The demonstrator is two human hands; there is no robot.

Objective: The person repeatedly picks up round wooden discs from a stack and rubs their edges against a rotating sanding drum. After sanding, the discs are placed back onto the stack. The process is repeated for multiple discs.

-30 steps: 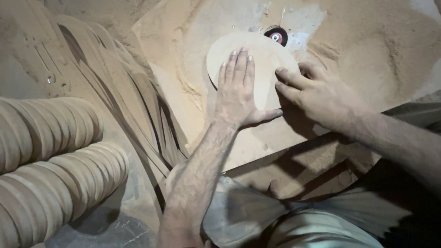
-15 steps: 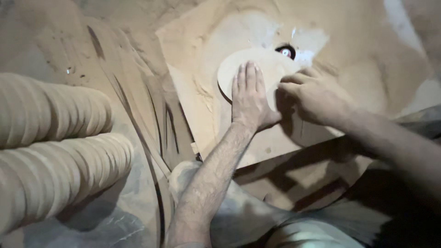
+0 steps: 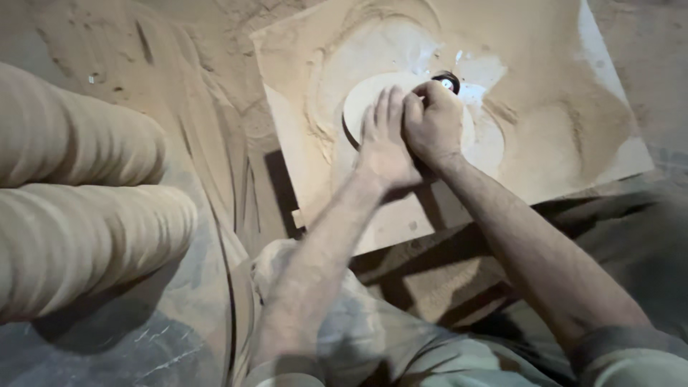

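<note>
step in hand: edge-shaping of round wooden disc (image 3: 369, 100), flat on dusty surface (image 3: 573, 143) against small spinning cutter (image 3: 446, 80). left hand (image 3: 385, 140) flat, open, pressing; right hand (image 3: 432, 122) curled over rim. next, likely: slow, even rotation.

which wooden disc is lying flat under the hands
The single round wooden disc on the dusty board, pressed by both hands. The other discs stand on edge in two long rows at the left, untouched.
</note>
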